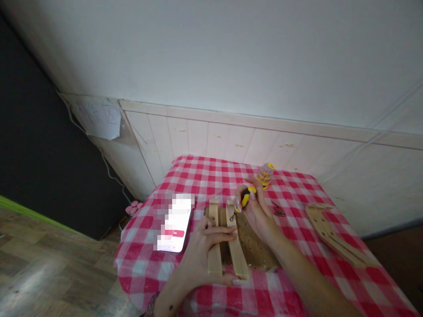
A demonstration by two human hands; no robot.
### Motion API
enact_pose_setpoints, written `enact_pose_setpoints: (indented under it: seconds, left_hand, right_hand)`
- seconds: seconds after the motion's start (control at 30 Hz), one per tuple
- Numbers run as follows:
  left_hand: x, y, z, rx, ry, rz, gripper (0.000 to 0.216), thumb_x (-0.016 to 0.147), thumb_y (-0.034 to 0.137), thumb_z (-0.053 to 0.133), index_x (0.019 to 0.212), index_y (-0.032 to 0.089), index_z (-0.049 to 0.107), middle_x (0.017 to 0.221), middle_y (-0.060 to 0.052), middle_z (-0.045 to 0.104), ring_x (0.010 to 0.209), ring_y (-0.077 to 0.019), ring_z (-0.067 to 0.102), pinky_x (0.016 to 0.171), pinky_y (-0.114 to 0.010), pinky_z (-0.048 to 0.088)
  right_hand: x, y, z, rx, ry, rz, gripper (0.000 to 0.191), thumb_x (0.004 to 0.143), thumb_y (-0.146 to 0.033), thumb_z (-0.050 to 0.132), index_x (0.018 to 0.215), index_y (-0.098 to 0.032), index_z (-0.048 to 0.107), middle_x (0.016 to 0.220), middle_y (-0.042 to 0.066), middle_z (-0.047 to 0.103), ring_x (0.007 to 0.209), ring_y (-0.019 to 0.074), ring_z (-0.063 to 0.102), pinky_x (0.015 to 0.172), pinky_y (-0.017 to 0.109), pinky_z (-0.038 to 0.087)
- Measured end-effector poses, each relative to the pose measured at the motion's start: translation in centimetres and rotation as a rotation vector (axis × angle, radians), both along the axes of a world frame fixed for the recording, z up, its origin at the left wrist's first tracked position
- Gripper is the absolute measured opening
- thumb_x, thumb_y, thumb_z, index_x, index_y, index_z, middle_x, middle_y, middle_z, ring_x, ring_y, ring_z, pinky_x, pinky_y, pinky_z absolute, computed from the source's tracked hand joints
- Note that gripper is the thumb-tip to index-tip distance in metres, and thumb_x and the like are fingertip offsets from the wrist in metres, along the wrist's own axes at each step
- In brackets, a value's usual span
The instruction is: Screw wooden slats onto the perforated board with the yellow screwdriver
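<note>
My right hand [259, 218] grips a yellow and black screwdriver [245, 199], its tip slanting down to the upper part of the right-hand wooden slat [240, 259]. The tip is at a dark spot there; whether a screw sits in it is too small to tell. My left hand [198, 246] lies across this slat and the left-hand slat [214, 262], fingers over them and thumb near their lower ends, pressing both down. A dark hole or screw head shows on the left slat. Under them lies a worn wooden board [259, 246] with many small holes.
Several loose screws [279, 212] lie right of the board. Behind them is a clear container with yellow parts [265, 176]. A joined pair of curved wooden slats [330, 235] is at the right, a lit phone [176, 224] at the left. A checked cloth [205, 169] covers the table by the wall.
</note>
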State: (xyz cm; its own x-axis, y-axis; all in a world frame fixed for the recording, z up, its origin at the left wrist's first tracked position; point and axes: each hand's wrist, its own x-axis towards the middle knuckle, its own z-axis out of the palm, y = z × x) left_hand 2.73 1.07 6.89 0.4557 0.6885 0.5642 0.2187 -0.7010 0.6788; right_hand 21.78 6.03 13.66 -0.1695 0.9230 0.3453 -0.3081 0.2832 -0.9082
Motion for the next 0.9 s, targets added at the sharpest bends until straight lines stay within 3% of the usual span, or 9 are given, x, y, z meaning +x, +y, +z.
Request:
enact_pose_setpoints:
  seconds: [0.13,0.27,0.53,0.73,0.9]
  left_hand:
    - [0.0,0.0,-0.2,-0.013,0.027,0.013,0.073,0.072,0.072,0.086,0.127,0.025,0.071,0.129,-0.012,0.078,0.114,-0.0354,0.070,0.103,-0.055,0.051]
    - [-0.1,0.2,-0.5,0.012,0.030,-0.002,0.076,0.072,0.072,0.086,0.130,0.025,0.070,0.130,-0.013,0.078,0.115,-0.0357,0.070,0.107,-0.057,0.048]
    - [0.0,0.2,-0.7,-0.011,0.036,0.004,0.076,0.070,0.072,0.087,0.130,0.027,0.070,0.131,-0.012,0.077,0.115,-0.0367,0.069,0.105,-0.056,0.048]
    - [0.0,0.2,-0.5,0.022,0.029,0.004,0.075,0.075,0.075,0.082,0.130,0.026,0.069,0.131,-0.012,0.077,0.115,-0.0351,0.069,0.103,-0.054,0.049]
    - [-0.1,0.0,-0.3,-0.032,0.044,0.014,0.074,0.073,0.073,0.084,0.129,0.027,0.071,0.130,-0.011,0.078,0.116,-0.0360,0.070,0.106,-0.054,0.048]
  right_hand:
    - [-0.3,-0.2,0.7,-0.088,0.030,0.082,0.047,0.100,-0.067,0.048,0.127,-0.030,0.061,0.091,0.003,0.061,0.078,0.0228,0.061,0.066,0.038,0.054]
    - [0.0,0.0,0.2,-0.063,-0.007,0.046,0.041,0.101,-0.064,0.053,0.117,-0.029,0.064,0.096,0.005,0.064,0.088,0.0239,0.064,0.076,0.040,0.057]
    - [0.1,0.2,0.0,0.065,-0.107,0.043,0.033,0.097,-0.059,0.067,0.106,-0.033,0.049,0.099,0.001,0.068,0.092,0.0210,0.067,0.089,0.040,0.055]
    - [-0.3,0.5,-0.4,0.048,-0.096,0.006,0.033,0.098,-0.059,0.066,0.108,-0.034,0.048,0.076,-0.006,0.052,0.064,0.0164,0.048,0.063,0.030,0.044]
    - [-0.5,0.1,0.3,-0.058,-0.005,0.076,0.045,0.098,-0.072,0.049,0.106,-0.029,0.060,0.079,0.000,0.051,0.069,0.0218,0.052,0.067,0.038,0.051]
